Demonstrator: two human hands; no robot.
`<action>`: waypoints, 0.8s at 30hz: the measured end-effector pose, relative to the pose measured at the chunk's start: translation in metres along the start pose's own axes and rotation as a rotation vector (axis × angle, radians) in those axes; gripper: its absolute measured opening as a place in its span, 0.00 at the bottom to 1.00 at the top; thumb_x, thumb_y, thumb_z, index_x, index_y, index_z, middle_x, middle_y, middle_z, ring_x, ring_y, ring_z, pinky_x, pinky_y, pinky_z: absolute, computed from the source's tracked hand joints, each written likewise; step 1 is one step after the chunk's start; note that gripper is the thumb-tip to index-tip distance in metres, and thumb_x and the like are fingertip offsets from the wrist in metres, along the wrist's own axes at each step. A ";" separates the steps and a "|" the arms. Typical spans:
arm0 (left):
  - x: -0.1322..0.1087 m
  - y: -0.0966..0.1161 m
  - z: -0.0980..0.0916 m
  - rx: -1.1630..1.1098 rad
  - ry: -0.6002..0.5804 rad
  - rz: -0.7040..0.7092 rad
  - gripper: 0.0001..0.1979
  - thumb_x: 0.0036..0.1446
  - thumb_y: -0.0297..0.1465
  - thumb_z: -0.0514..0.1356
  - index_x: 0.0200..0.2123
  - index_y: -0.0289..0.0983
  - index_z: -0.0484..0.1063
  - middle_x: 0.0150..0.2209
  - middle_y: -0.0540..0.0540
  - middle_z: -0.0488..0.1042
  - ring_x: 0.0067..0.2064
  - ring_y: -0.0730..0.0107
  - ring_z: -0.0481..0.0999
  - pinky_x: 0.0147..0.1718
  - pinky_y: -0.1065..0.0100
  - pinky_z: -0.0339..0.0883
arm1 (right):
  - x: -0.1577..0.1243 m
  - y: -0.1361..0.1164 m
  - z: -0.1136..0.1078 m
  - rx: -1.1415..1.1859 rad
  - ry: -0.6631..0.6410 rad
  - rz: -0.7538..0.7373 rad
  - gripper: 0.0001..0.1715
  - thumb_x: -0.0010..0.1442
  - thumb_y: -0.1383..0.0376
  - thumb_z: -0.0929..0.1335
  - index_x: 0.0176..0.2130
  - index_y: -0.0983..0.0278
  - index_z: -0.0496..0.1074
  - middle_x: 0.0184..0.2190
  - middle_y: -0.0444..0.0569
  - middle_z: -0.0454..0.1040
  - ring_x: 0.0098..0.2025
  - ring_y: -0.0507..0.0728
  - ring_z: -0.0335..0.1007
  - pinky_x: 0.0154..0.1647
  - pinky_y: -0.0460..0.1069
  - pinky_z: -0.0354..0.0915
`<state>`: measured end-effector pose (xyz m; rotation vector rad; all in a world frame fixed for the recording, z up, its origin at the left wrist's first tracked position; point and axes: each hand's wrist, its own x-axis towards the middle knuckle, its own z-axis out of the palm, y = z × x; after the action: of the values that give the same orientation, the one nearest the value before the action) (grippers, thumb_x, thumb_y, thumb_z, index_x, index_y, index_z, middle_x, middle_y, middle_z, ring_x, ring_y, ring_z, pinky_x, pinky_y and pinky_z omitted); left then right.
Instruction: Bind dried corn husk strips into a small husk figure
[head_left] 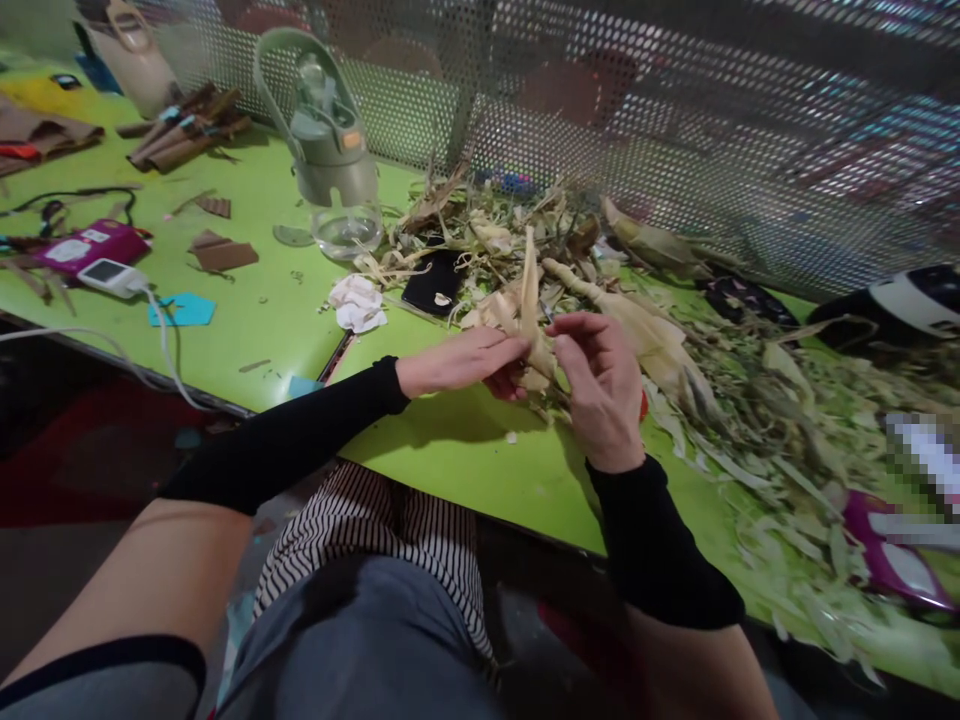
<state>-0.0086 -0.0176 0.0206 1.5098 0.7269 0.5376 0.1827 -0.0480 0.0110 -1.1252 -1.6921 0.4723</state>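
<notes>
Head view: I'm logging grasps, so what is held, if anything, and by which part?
The left hand holds a pale dried husk by its lower part, the rest sticking up; whether the right hand grips anything cannot be told.

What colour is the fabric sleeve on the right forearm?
Black fabric sleeve, clearest in the head view.
</notes>
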 end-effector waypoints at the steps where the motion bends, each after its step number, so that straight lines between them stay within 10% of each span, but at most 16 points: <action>1: 0.000 0.001 0.001 0.052 -0.015 -0.004 0.24 0.77 0.38 0.48 0.33 0.33 0.74 0.32 0.43 0.83 0.32 0.75 0.79 0.43 0.69 0.77 | 0.000 0.000 0.000 0.021 0.024 0.008 0.17 0.71 0.50 0.69 0.52 0.57 0.76 0.47 0.51 0.82 0.46 0.60 0.80 0.48 0.58 0.77; 6: 0.001 0.001 0.009 0.191 -0.091 -0.089 0.22 0.76 0.33 0.50 0.29 0.33 0.71 0.27 0.46 0.79 0.27 0.77 0.77 0.36 0.72 0.75 | 0.001 0.000 0.000 0.064 -0.068 0.041 0.25 0.72 0.44 0.66 0.59 0.54 0.76 0.45 0.50 0.83 0.48 0.61 0.81 0.53 0.60 0.76; 13: 0.001 -0.001 0.005 -0.174 -0.050 -0.119 0.15 0.76 0.34 0.51 0.36 0.34 0.69 0.31 0.45 0.81 0.29 0.77 0.78 0.48 0.64 0.78 | -0.002 -0.004 -0.005 0.060 -0.030 -0.005 0.19 0.70 0.46 0.69 0.48 0.54 0.81 0.30 0.43 0.74 0.30 0.54 0.70 0.32 0.51 0.69; 24: -0.004 0.002 -0.004 -0.239 0.042 -0.010 0.13 0.71 0.30 0.54 0.32 0.34 0.71 0.33 0.47 0.78 0.33 0.75 0.78 0.42 0.68 0.76 | 0.011 -0.010 -0.023 -0.309 -0.265 -0.497 0.11 0.70 0.52 0.72 0.44 0.53 0.82 0.30 0.46 0.80 0.36 0.60 0.74 0.48 0.60 0.68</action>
<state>-0.0140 -0.0182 0.0233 1.2751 0.6763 0.6277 0.1983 -0.0475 0.0338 -0.8285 -2.2492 0.0440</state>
